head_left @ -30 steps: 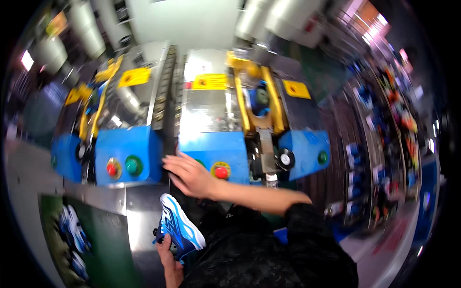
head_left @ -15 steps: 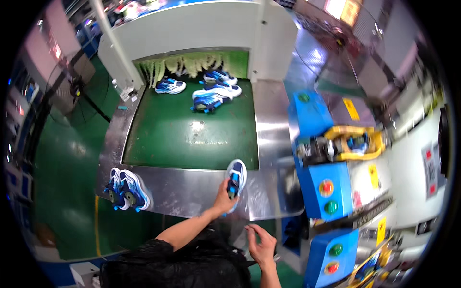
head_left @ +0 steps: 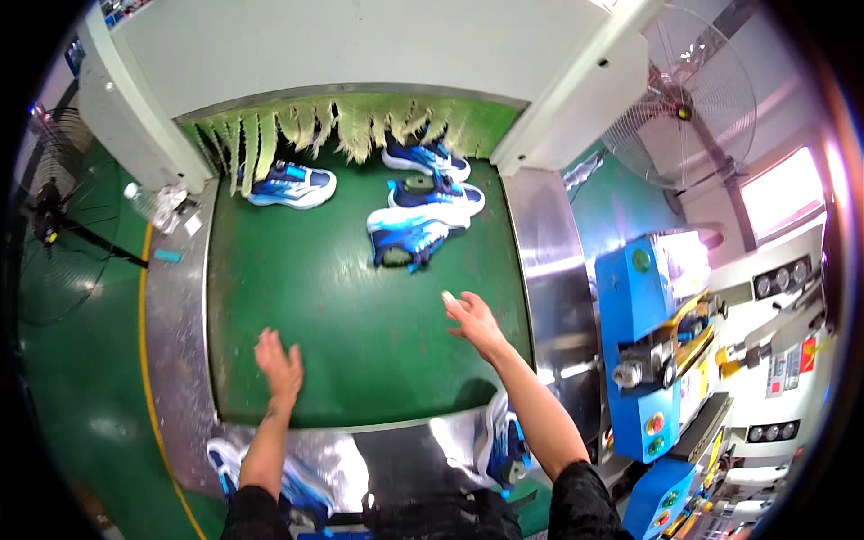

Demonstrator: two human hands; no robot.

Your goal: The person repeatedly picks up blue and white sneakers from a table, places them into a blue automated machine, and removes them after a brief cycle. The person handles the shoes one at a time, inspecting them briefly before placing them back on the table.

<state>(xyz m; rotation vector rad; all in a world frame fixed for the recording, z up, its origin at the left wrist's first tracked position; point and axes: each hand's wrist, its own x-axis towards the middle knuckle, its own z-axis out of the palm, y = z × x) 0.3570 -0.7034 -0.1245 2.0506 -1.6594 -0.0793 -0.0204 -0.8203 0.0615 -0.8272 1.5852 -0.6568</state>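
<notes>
Both my hands reach over the green conveyor belt with nothing in them. My left hand is open, fingers spread, above the belt's left part. My right hand is also open, its fingers apart, just short of a blue and white sneaker. Behind that lie two more sneakers, close together. Another sneaker rests on its own at the far left, beside the curtain. On the near metal ledge, one sneaker stands by my right forearm. A pair of sneakers is partly hidden by my left arm.
A frayed fabric curtain hangs across the opening of the white machine housing. Blue control boxes with buttons stand at the right. Large fans flank the station. A clear bottle sits at the left edge.
My left hand has let go of the sneaker, which now stands on the near ledge at the right. Both hands have moved forward over the belt, and the view has come nearer.
</notes>
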